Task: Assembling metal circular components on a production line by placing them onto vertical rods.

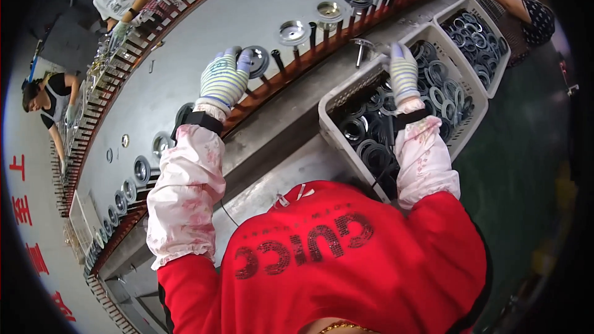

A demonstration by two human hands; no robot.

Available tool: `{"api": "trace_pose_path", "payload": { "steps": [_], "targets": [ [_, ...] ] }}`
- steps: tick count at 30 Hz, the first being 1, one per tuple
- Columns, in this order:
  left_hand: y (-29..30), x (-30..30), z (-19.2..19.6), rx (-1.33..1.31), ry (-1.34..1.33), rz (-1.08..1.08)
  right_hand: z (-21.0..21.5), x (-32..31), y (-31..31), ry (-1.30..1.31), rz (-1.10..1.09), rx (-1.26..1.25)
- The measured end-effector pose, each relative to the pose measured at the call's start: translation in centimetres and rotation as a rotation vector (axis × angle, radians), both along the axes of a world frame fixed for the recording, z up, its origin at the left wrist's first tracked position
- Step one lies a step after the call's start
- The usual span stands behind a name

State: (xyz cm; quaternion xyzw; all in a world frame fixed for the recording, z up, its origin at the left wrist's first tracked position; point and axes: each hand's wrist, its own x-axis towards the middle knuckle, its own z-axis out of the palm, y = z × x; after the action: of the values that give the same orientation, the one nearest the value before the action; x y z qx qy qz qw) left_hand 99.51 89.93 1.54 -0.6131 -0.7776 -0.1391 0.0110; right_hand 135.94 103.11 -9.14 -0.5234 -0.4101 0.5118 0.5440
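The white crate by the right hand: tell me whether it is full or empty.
Partly full. The white crate holds a layer of dark rings below its rim, and the right hand reaches in over them.

Two gloved hands (224, 80), two crates (337, 108).

Bright even light, fisheye bending, dark rim
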Motion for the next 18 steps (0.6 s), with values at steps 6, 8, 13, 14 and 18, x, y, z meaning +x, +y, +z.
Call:
{"api": "trace_pose_path", "payload": {
  "steps": [6,8,13,14,18],
  "targets": [
    [5.1,1.9,-0.7,-0.179,0.073,0.030,-11.6,5.5,-0.7,-0.811,0.233,-0.198],
    [5.0,1.5,-0.5,-0.201,0.092,0.099,-9.8,3.6,-2.5,-0.923,0.335,-0.210],
    [4.1,1.5,-0.8,-0.181,0.144,0.207,-8.7,1.8,-2.5,-1.246,0.461,-0.260],
    [2.8,0.7,-1.0,-0.160,0.165,0.230,-8.4,1.1,-2.4,-1.250,0.506,-0.226],
    [0.2,-0.4,-1.1,-0.214,0.152,0.193,-7.2,1.4,-3.9,-1.161,0.337,-0.216]
  ]
}}
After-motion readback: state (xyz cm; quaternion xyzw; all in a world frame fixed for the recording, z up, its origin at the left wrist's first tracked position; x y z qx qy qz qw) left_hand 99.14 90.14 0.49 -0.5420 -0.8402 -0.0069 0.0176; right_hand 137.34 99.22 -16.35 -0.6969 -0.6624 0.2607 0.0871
